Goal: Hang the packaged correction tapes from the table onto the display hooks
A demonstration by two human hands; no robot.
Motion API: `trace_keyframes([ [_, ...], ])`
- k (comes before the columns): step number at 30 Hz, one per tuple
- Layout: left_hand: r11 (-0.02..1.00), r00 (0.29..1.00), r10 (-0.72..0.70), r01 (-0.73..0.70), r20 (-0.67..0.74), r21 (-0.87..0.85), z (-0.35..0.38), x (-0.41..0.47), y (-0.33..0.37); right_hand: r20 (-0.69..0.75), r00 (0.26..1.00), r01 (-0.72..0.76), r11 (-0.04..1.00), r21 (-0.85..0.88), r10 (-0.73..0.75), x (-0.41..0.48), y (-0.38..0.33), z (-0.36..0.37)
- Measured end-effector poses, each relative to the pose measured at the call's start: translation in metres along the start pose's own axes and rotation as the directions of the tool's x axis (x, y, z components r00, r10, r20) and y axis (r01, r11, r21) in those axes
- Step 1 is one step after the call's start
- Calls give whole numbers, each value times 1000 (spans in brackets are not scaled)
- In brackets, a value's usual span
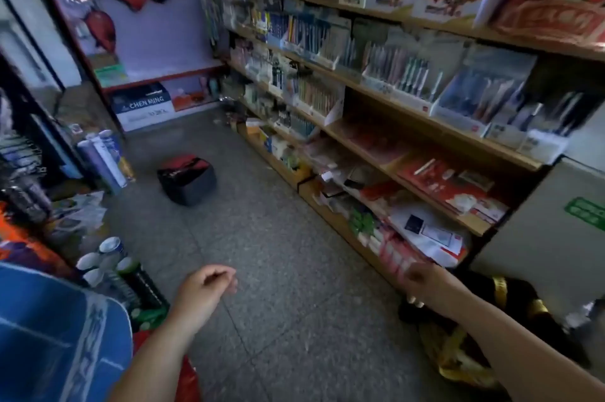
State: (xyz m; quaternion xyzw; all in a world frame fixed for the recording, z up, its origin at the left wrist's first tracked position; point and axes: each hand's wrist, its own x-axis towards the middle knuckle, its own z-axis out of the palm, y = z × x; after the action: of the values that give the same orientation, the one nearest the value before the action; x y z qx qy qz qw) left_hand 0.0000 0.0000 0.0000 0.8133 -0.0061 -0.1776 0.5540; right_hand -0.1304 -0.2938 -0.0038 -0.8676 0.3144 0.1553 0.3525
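The head view is blurred. My left hand (206, 283) hangs over the grey floor at lower centre, its fingers loosely curled and holding nothing. My right hand (422, 283) is lower right, in front of the bottom shelf, fingers curled; I cannot see anything in it. No packaged correction tapes, table or display hooks can be made out clearly here.
Wooden shelves (376, 97) full of pens and stationery run along the right. A black and red bag (186, 180) sits on the floor (278, 254) mid-aisle. Rolls and cans (111, 257) crowd the left side. A white box (144, 106) stands at the back.
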Motion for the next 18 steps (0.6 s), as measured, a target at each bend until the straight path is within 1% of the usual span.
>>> trace_keyframes([
  [3,1000,998,5,-3,-62,20,-4,46,7,-31,997,67,992,-104,-71,64,-27,-21],
  [4,1000,996,-12,13,-92,17,-4,63,10,-10,997,81,989,-121,-83,82,-43,-29],
  [7,996,979,-71,60,-192,-64,-5,110,21,18,986,169,978,-119,-169,151,-84,-52],
  [9,993,963,-97,78,-250,-86,-5,135,29,77,975,217,968,-127,-208,193,-113,-65],
  [11,992,945,-107,83,-310,-90,-11,156,32,99,963,261,958,-122,-250,237,-144,-74],
  [14,960,892,-267,214,-365,-179,-32,180,20,114,953,290,955,-65,-282,299,-194,-73],
  [16,940,838,-329,245,-435,-238,-52,195,9,179,937,316,946,-66,-301,332,-230,-58],
  [18,920,770,-381,259,-512,-295,-71,218,1,231,911,362,930,-54,-342,365,-266,-38],
])
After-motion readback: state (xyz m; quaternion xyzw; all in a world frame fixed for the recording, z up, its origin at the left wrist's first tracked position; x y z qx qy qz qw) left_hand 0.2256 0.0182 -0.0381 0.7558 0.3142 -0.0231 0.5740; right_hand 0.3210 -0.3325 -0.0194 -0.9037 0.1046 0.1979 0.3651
